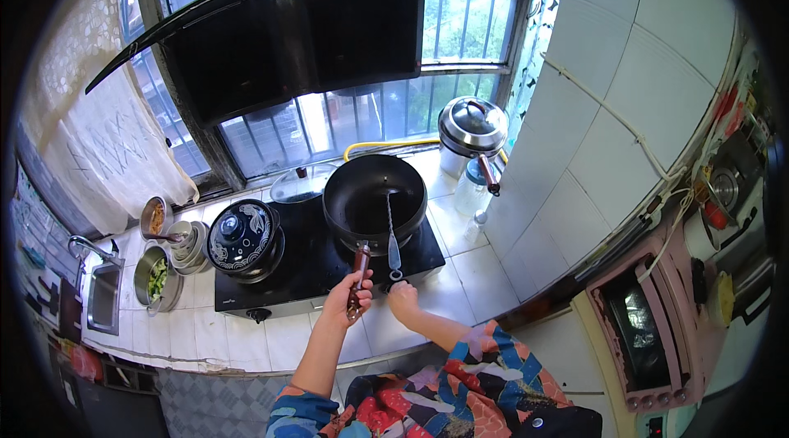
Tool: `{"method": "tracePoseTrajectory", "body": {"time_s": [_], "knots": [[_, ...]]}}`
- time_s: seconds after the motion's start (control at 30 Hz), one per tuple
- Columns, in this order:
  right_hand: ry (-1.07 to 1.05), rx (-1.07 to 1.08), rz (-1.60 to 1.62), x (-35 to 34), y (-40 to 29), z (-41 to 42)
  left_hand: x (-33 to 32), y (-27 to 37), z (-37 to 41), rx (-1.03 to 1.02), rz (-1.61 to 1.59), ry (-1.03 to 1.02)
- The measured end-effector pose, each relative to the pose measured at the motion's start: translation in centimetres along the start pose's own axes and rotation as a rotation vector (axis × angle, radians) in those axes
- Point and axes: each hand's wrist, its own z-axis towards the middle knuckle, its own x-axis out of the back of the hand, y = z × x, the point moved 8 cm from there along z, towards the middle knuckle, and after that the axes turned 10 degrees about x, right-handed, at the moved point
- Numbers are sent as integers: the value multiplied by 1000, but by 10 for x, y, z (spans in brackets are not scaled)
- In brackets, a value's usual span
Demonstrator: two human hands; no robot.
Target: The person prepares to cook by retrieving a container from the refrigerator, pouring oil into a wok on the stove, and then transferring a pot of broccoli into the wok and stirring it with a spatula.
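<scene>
My left hand (349, 301) is wrapped around the brown wooden handle (362, 260) of a black wok (351, 197). The wok sits on the right burner of a black two-burner gas stove (308, 271), and its dark inside shows no food. A metal spatula (392, 241) with a twisted shaft leans in the wok, its ring end over the rim towards me. Just below that ring, my right hand (404, 302) grips a control knob (386, 287) on the stove's front, mostly covered by the fingers. A dark blue patterned clay pot (240, 234) with its lid on occupies the left burner.
Behind the wok lies a glass lid (296, 184). A lidded steel pot (471, 130), a jar (471, 191) and a small bottle (476, 225) stand at the right wall. Left are stacked bowls (191, 250), a pot of chopped greens (159, 281) and a sink (103, 296).
</scene>
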Motion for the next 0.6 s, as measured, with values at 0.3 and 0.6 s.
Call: {"method": "tracePoseTrajectory", "body": {"time_s": [0.3,0.6], "knots": [[176,327,-700,-1,-36,-7,-37,38,-11,149,-124,-92],[62,408,-1204,-18,-45,1,-77,62,-15,211,-206,-49]]}}
